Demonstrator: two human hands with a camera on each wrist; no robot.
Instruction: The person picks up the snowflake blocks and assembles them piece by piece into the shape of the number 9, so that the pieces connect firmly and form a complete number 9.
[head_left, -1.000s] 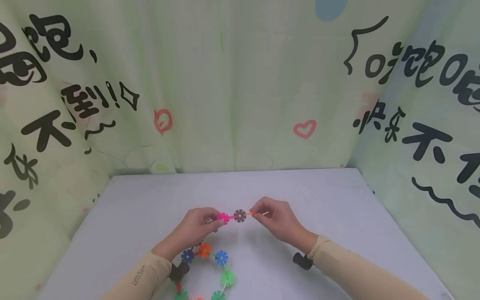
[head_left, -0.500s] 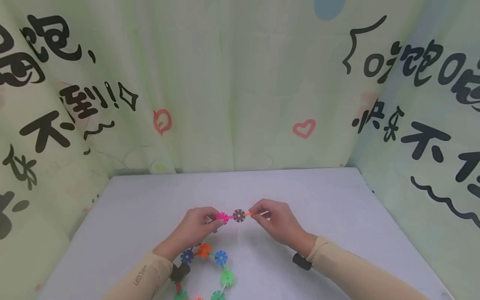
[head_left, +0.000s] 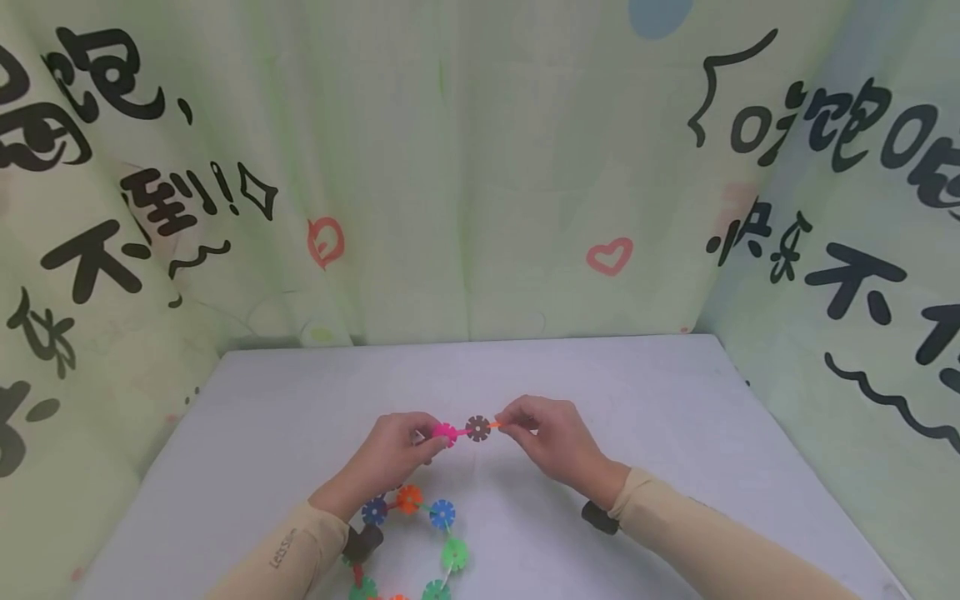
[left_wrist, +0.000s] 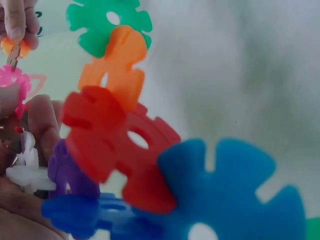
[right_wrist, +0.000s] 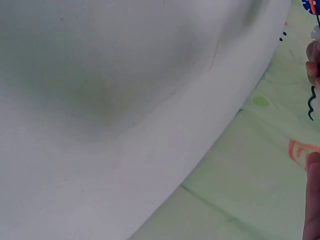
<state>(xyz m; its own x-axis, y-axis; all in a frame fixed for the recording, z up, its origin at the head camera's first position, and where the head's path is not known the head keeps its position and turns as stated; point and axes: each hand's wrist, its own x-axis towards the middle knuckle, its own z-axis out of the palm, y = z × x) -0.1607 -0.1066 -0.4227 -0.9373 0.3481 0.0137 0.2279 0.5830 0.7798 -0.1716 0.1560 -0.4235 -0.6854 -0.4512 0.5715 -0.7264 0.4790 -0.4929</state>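
My left hand (head_left: 401, 450) pinches a pink snowflake disc (head_left: 446, 434), a notched plastic building piece. A dark brown disc (head_left: 477, 428) is joined to the pink one, between my two hands. On its other side sits an orange disc (head_left: 495, 425), seen edge-on, pinched between thumb and forefinger of my right hand (head_left: 555, 437). More of the linked chain shows in the left wrist view: a white disc (left_wrist: 30, 175) and a purple disc (left_wrist: 72, 175) by the left fingers, then blue and red discs (left_wrist: 95, 130). The right wrist view catches only fingers at its edge.
Below the left hand, a curved string of linked discs, with a light green disc (head_left: 454, 554) and a blue disc (head_left: 442, 514), runs over the white table (head_left: 637, 375). Its near part is cut off by the frame. Printed curtains (head_left: 525, 167) surround the table's back and sides.
My right hand has shifted very slightly left, and less of the orange disc shows beside its fingers. The left hand and the string of discs below it stay almost still.
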